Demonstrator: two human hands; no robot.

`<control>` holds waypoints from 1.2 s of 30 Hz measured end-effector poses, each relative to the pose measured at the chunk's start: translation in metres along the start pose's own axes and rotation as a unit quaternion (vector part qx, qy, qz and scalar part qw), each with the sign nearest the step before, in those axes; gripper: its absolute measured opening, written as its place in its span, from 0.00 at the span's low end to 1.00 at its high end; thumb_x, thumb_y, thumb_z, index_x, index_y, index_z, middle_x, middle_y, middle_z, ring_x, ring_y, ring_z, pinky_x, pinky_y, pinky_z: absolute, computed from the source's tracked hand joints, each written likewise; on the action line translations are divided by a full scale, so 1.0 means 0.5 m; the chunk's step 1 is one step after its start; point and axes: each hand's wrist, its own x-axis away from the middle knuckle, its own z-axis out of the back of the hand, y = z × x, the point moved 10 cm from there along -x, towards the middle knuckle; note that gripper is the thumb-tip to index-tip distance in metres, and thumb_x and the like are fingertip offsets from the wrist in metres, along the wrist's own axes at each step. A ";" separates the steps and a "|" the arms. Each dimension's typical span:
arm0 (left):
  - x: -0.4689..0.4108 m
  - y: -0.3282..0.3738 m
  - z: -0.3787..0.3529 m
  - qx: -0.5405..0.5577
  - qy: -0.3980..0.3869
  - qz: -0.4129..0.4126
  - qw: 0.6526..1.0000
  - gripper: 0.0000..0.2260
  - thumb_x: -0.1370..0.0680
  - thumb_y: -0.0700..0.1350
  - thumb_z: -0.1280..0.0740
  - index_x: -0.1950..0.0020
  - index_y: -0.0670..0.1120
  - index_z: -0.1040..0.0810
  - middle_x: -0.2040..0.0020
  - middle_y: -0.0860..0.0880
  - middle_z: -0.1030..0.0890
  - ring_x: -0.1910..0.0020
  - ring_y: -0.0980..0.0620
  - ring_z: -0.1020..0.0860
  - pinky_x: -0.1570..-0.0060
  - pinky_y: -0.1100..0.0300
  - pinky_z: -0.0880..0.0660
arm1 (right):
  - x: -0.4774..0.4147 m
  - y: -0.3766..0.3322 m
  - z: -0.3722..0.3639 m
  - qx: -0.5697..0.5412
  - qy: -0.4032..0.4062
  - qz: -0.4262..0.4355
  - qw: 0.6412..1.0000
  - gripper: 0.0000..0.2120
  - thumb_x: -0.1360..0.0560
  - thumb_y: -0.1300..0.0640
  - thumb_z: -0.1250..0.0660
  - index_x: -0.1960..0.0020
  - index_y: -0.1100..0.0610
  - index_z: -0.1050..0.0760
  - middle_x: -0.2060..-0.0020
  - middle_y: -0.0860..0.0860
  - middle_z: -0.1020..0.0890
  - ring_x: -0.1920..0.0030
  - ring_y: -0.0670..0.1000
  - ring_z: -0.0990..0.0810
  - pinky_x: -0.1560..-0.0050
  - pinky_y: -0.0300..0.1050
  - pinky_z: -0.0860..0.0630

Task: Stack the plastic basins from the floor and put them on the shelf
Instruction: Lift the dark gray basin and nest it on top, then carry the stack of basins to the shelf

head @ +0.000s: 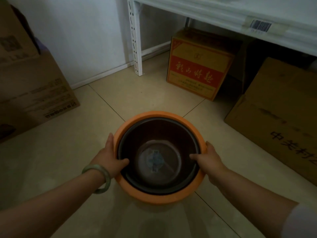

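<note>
Stacking looks finished; the nested basins are gripped at both sides, ready to be lifted to the shelf.

The white metal shelf (223, 12) spans the far right, its slotted upright meeting smooth beige floor tiles (68, 160), with cardboard boxes beneath and at left. Near centre, the round orange plastic basin (159, 194) holds a dark brown glossy plastic basin (159, 134) nested inside, over the floor; whether it rests there cannot be told. The left hand (109, 157) and right hand (207, 157) each close their grip on the rim, thumbs inside. Next move, judged: a level two-handed lift toward the shelf board.
</note>
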 end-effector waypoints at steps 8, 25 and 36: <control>-0.011 -0.035 -0.023 0.172 -0.077 0.110 0.976 0.10 0.28 0.49 0.32 0.50 0.47 0.25 0.60 0.46 0.21 0.61 0.49 0.22 0.62 0.55 0.24 | 0.001 0.019 -0.009 0.004 -0.150 -0.099 0.984 0.17 0.31 0.52 0.27 0.46 0.58 0.26 0.53 0.55 0.19 0.55 0.53 0.22 0.62 0.47 0.26; 0.003 -0.062 -0.050 0.516 -0.209 0.148 0.817 0.11 0.28 0.43 0.35 0.50 0.38 0.22 0.59 0.43 0.21 0.69 0.51 0.18 0.69 0.60 0.20 | 0.006 0.062 -0.002 -0.253 -0.207 -0.096 0.940 0.12 0.36 0.56 0.30 0.55 0.60 0.19 0.62 0.54 0.18 0.54 0.53 0.21 0.51 0.51 0.25; -0.010 -0.038 0.006 0.502 -0.148 0.106 0.846 0.08 0.25 0.43 0.36 0.52 0.40 0.22 0.64 0.45 0.19 0.72 0.54 0.18 0.73 0.64 0.22 | 0.017 0.020 0.016 -0.266 -0.196 -0.081 0.940 0.06 0.28 0.58 0.33 0.56 0.60 0.21 0.61 0.55 0.23 0.57 0.53 0.23 0.53 0.49 0.25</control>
